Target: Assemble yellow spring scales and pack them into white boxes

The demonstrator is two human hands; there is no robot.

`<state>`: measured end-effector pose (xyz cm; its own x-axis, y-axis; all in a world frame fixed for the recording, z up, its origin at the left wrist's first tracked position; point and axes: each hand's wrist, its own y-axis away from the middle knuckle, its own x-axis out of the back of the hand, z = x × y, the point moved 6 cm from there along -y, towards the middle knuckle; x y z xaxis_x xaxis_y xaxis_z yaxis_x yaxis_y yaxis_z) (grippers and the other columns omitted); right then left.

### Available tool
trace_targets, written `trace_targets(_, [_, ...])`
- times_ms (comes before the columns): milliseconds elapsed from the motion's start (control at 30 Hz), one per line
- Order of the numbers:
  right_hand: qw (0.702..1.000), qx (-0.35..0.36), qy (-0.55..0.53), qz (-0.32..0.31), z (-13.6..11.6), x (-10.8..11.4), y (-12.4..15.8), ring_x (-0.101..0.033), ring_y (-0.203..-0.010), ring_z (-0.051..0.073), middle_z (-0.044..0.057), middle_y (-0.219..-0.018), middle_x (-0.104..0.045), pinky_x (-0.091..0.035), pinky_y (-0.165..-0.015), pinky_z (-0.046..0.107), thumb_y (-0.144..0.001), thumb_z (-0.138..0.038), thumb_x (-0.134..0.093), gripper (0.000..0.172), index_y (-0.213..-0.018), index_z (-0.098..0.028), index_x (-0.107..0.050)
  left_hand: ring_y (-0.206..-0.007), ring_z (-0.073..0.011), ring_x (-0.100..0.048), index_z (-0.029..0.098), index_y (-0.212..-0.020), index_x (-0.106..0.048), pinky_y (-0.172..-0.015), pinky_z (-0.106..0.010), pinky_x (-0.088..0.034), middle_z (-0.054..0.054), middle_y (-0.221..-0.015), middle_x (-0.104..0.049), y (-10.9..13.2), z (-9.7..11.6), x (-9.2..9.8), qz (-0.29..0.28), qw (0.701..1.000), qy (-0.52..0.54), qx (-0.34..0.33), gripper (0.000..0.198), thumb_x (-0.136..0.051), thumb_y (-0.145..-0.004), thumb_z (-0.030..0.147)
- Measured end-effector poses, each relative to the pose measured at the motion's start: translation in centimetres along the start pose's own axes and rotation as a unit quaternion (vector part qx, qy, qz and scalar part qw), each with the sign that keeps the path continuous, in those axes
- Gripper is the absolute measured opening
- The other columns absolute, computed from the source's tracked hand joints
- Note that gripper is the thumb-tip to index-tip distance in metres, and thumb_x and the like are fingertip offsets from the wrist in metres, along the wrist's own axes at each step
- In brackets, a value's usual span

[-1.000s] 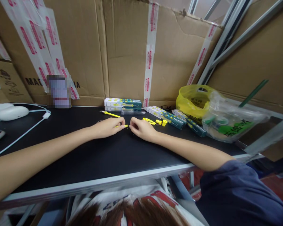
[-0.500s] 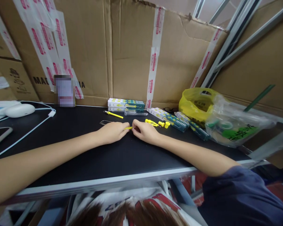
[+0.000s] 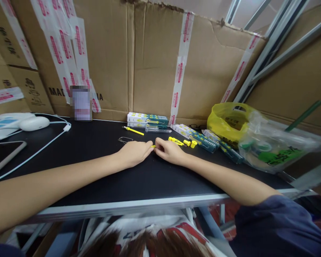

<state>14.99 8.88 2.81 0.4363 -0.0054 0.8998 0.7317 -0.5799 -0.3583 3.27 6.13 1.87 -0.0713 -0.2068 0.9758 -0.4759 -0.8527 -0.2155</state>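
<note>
My left hand (image 3: 135,153) is closed, its thumb and fingertips pinching a thin yellow plastic piece (image 3: 153,146), mostly hidden. My right hand (image 3: 170,151) has its fingers curled at the other end of that piece; what they grip is hidden. Both hands rest low over the black table (image 3: 139,182), fingertips nearly touching. Just beyond my left hand lie bent metal wires (image 3: 125,139) and a yellow pen-like rod (image 3: 134,131) with a metal tip. Beyond my right hand are yellow plastic parts (image 3: 176,141), a small yellow cap (image 3: 187,143) and another yellow cap (image 3: 193,144).
Stacked printed boxes (image 3: 147,120) stand at the back, with clear plastic tubes (image 3: 158,130) before them. More boxes (image 3: 196,137) lie to the right, near a yellow bag (image 3: 226,121) and a clear bag (image 3: 273,151). A white cable (image 3: 42,150) and phone (image 3: 5,157) lie left.
My fingertips have come closer together, and less of the yellow piece shows between them. The camera has turned slightly left, so everything appears shifted right.
</note>
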Motion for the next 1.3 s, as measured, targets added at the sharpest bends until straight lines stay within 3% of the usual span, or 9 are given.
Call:
trace_targets(367, [1.000, 0.010, 0.028, 0.001, -0.26, -0.06, 0.05, -0.040, -0.052, 0.009, -0.005, -0.061, -0.045, -0.024, -0.053, 0.021, -0.083, -0.022, -0.050, 0.013, -0.073, -0.021, -0.040, -0.077, -0.0260, -0.068, 0.018, -0.099, -0.052, -0.066, -0.034, -0.047, -0.011, -0.086, -0.070, -0.09, -0.20, -0.16, 0.002, 1.000, 0.006, 0.004, 0.031, -0.025, -0.097, 0.034])
trace_targets(867, [1.000, -0.022, 0.014, 0.010, 0.44, -0.05, 0.09, -0.054, -0.062, 0.012, -0.002, -0.074, -0.058, -0.032, -0.057, 0.021, -0.089, -0.025, -0.046, 0.004, -0.091, -0.022, -0.043, -0.083, -0.0254, -0.068, 0.018, -0.102, -0.055, -0.069, -0.033, -0.047, -0.011, -0.094, -0.070, -0.21, -0.61, -0.13, -0.003, 0.999, 0.040, 0.002, 0.033, -0.027, -0.096, 0.033])
trace_targets(1300, [0.997, -0.021, 0.069, -0.002, 0.00, -0.04, 0.31, -0.057, -0.065, 0.014, 0.001, -0.077, -0.063, -0.032, -0.057, 0.021, -0.093, -0.026, -0.045, 0.005, -0.093, -0.022, -0.044, -0.082, -0.0238, -0.066, 0.018, -0.098, -0.062, -0.070, -0.031, -0.045, -0.010, -0.092, -0.071, -0.38, -0.84, 0.23, -0.005, 0.996, 0.093, -0.003, 0.038, -0.028, -0.096, 0.035])
